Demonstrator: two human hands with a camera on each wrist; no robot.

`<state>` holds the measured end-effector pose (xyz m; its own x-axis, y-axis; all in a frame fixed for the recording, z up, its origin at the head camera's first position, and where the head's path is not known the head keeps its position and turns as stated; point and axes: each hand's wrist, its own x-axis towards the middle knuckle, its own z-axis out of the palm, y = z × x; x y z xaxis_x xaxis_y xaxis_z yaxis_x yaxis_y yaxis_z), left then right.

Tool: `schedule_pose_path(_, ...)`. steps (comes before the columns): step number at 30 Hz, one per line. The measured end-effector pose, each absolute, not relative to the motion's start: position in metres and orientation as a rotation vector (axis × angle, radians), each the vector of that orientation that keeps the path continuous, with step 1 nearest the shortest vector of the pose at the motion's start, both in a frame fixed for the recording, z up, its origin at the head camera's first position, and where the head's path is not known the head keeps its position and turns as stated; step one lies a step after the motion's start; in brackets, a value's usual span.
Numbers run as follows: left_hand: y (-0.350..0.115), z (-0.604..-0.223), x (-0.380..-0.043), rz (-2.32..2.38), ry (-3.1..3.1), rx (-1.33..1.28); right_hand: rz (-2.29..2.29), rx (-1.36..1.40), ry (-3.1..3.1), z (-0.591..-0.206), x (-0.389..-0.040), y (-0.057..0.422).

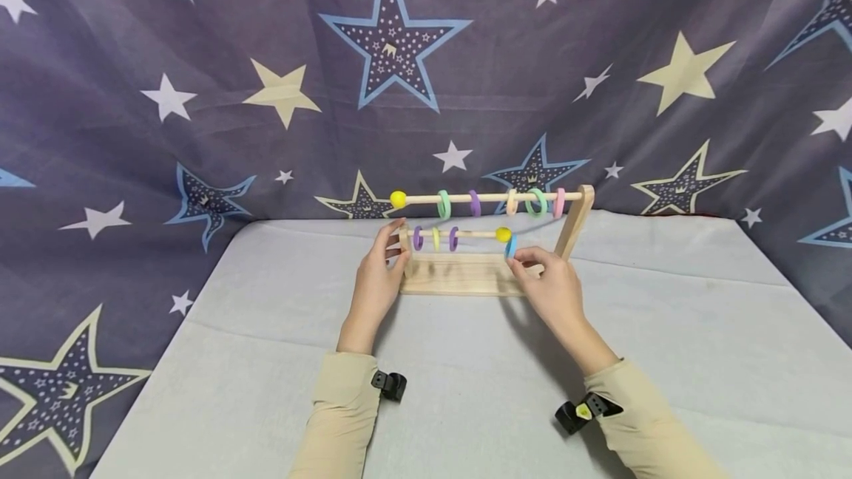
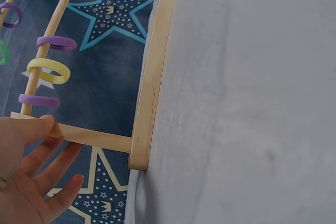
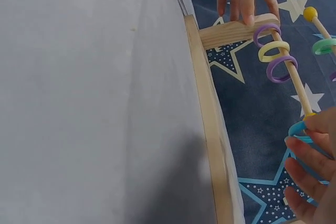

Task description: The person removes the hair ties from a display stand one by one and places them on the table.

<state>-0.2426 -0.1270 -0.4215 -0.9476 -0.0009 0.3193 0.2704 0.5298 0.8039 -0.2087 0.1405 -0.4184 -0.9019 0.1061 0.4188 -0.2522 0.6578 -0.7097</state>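
Note:
A wooden ring rack stands on the table, its flat base (image 1: 459, 283) towards me. My left hand (image 1: 374, 283) holds the short left post (image 2: 97, 136) between thumb and fingers. On that post's rod hang a purple ring (image 3: 266, 34), a yellow ring (image 2: 50, 70) and a second purple ring (image 3: 281, 70). My right hand (image 1: 554, 293) pinches a blue ring (image 1: 510, 247) right beside the yellow ball (image 1: 503, 234) at the rod's free end. Whether the ring encircles the rod tip cannot be told.
Behind, a higher rod (image 1: 419, 199) runs from the tall right post (image 1: 575, 222) to another yellow ball (image 1: 398, 199). It carries several rings, among them a green ring (image 1: 444, 204) and a pink ring (image 1: 559, 202). A star-patterned cloth (image 1: 466, 139) hangs behind the pale-covered table (image 1: 699, 346).

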Motion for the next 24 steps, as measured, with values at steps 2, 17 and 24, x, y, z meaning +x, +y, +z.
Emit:
schedule_pose_path(2,-0.127,-0.421,-0.243,-1.378,-2.495,-0.225,1.136,0.126,-2.464,-0.418,-0.206,0.141)
schedule_pose_path(17,-0.127,-0.419,-0.242,-1.364,-2.505,-0.217,1.139,0.258,-2.536,-0.418,-0.192,0.123)
schedule_pose_path(24,-0.128,-0.421,-0.242,-1.336,-2.505,-0.232,1.143,0.315,-2.566,-0.419,-0.191,0.105)
